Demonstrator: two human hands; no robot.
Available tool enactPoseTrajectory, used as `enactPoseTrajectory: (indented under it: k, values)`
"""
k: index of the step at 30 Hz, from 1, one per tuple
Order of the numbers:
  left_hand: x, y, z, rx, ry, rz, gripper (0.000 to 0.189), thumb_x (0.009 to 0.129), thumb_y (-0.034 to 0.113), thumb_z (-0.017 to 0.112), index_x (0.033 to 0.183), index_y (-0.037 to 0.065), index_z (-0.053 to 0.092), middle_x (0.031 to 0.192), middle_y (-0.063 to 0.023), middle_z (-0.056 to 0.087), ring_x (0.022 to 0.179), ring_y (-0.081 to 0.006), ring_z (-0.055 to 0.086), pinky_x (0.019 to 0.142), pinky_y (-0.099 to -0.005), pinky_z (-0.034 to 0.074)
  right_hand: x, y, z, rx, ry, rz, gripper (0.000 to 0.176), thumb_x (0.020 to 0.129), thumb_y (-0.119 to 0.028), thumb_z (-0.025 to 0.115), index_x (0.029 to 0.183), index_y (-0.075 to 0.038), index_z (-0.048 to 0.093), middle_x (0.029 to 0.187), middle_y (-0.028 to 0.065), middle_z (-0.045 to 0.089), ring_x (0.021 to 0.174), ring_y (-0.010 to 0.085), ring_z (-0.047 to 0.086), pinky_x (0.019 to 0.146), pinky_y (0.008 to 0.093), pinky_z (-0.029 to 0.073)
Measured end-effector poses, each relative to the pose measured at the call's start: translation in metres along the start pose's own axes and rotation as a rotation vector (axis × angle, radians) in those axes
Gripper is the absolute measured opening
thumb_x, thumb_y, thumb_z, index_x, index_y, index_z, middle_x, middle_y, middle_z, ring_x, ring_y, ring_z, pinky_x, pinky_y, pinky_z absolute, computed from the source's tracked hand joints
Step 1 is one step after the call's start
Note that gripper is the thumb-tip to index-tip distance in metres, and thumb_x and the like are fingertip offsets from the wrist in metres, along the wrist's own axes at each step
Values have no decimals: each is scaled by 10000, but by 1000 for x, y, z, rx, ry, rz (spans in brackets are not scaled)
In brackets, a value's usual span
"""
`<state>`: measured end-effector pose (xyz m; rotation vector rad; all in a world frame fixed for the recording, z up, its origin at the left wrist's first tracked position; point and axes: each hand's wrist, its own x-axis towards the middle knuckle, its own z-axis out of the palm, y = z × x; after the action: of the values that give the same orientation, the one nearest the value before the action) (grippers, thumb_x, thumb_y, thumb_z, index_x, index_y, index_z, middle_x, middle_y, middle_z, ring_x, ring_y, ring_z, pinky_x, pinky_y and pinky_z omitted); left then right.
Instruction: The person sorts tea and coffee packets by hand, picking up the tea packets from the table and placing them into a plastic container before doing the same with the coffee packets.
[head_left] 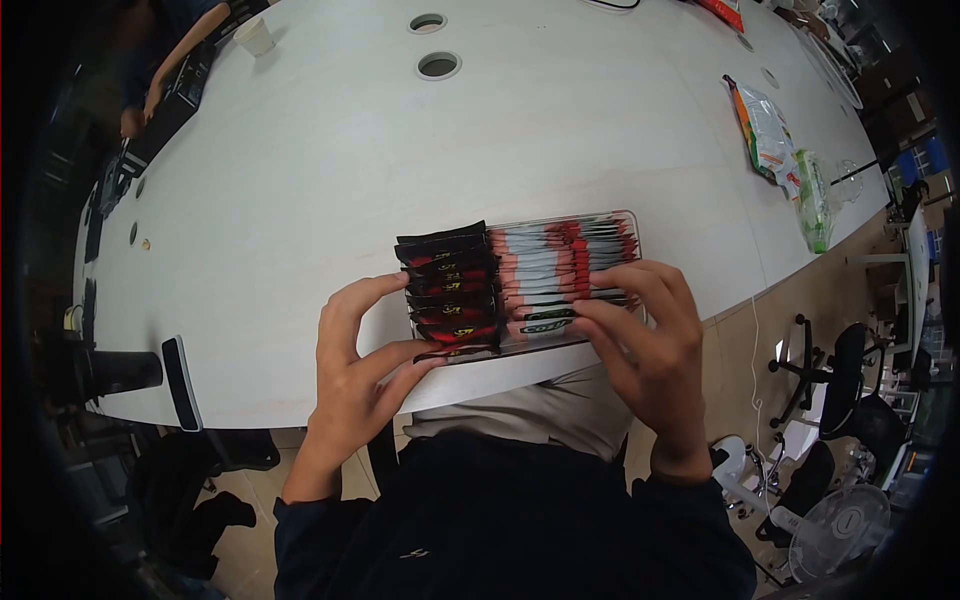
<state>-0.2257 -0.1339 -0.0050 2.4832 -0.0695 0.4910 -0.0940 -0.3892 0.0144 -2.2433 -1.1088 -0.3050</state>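
A clear rectangular tray [631, 222] lies near the front edge of the white table. Black and red packets [450, 290] stand in a row in its left part; white, pink and red packets [540, 270] fill the middle and right. My left hand [362, 365] is at the tray's left side, fingers apart, index fingertip and thumb touching the black packets' outer edge. My right hand [645, 335] reaches over the right side, thumb and index finger on the packets there, apart from each other. Neither hand has lifted a packet.
A phone-like slab [181, 383] stands at the table's left edge near a black cylinder [125, 371]. Snack bags [765, 130] and a green pack [814, 200] lie at the right. A paper cup [254, 37] is at the back left, near another person's arm [190, 45]. The table has round holes.
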Motion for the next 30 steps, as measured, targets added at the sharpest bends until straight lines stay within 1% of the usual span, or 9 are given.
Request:
enactPoseTrajectory:
  k: [2, 5, 11, 15, 18, 23, 26, 28, 30]
  values:
    - [0, 1, 2, 10, 20, -2, 181, 693, 167, 841, 840, 75, 788, 1344, -172, 557, 1254, -343, 519, 971, -466, 430, -5, -2, 3, -28, -31, -43, 189, 789, -111, 776, 968, -67, 733, 1152, 73, 641, 1142, 299, 562, 898, 435, 462]
    - [0, 3, 3, 24, 27, -13, 171, 703, 152, 845, 842, 77, 778, 1364, -155, 558, 1250, -344, 522, 1015, -442, 420, -13, 1, 9, -14, -33, -35, 217, 780, -103, 777, 992, -71, 739, 1214, 76, 620, 1203, 312, 525, 952, 471, 427]
    - [0, 4, 3, 19, 27, -16, 166, 729, 156, 834, 860, 69, 781, 1367, -155, 558, 1251, -346, 525, 1022, -440, 418, -17, 7, 7, -25, 26, -70, 221, 783, -103, 774, 1001, -80, 748, 1191, 67, 636, 1198, 308, 536, 939, 451, 434]
    - [0, 3, 5, -3, 42, -21, 160, 731, 141, 817, 873, 72, 792, 1376, -161, 559, 1254, -336, 524, 991, -458, 416, -20, 9, 10, -16, 44, -83, 213, 779, -103, 775, 989, -79, 750, 1190, 60, 640, 1197, 305, 538, 934, 441, 435]
    - [-1, 3, 6, 1, 49, -20, 161, 731, 144, 818, 873, 73, 792, 1376, -156, 561, 1251, -334, 526, 993, -457, 415, -21, 7, 5, 24, 57, -36, 209, 777, -101, 777, 984, -80, 753, 1191, 56, 643, 1196, 302, 542, 942, 438, 437]
    - [-1, 2, 8, -27, 72, -26, 163, 732, 142, 819, 877, 73, 791, 1377, -152, 562, 1240, -333, 531, 984, -454, 420, -27, 19, -1, -77, 80, 24, 243, 777, -100, 783, 1017, -74, 756, 1182, 68, 652, 1199, 313, 550, 952, 449, 448]
    - [0, 3, 8, -23, 83, -16, 179, 736, 148, 830, 881, 60, 772, 1346, -163, 574, 1238, -356, 539, 1028, -455, 424, -28, 18, -8, -48, 136, 45, 248, 768, -82, 786, 1014, -70, 754, 1163, 79, 661, 1181, 328, 563, 960, 464, 451]
    - [-3, 3, 7, -22, 75, 11, 201, 731, 162, 836, 898, 73, 770, 1341, -168, 576, 1238, -354, 541, 1025, -455, 426, -30, 10, -16, 29, 125, 29, 249, 781, -122, 786, 1021, -61, 751, 1165, 90, 666, 1174, 335, 568, 979, 471, 449]
    - [-9, 2, 4, -56, 96, 19, 334, 737, 185, 851, 1025, 71, 728, 1340, -174, 575, 1247, -345, 541, 1018, -444, 429, -29, -6, -22, 145, 110, -12, 260, 795, -163, 785, 1027, -52, 747, 1167, 100, 671, 1166, 343, 573, 997, 478, 447]
